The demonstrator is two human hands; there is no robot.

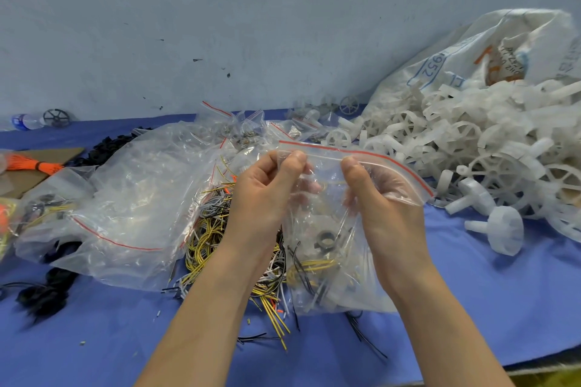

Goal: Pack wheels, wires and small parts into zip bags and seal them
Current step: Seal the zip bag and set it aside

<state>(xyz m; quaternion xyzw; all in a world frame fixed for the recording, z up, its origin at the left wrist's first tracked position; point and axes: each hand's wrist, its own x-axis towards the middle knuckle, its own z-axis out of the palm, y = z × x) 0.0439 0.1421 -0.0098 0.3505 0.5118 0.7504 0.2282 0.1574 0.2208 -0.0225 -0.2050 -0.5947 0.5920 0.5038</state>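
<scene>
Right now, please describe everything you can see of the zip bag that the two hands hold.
The zip bag is clear, thin, crinkled plastic with a red stripe along its top edge. It hangs upright above the blue table. The left hand and right hand pinch its top strip. Inside lie yellow and black wires and a dark ring.

Single head cam, wide-angle, so no second view to overlap. Looks forward and down over blue table (471,308). Close in: hands, left (267,195) and right (382,198), fill frame centre, forearms enter from bottom edge. Wall (220,25) fills top half, edges bowed.
</scene>
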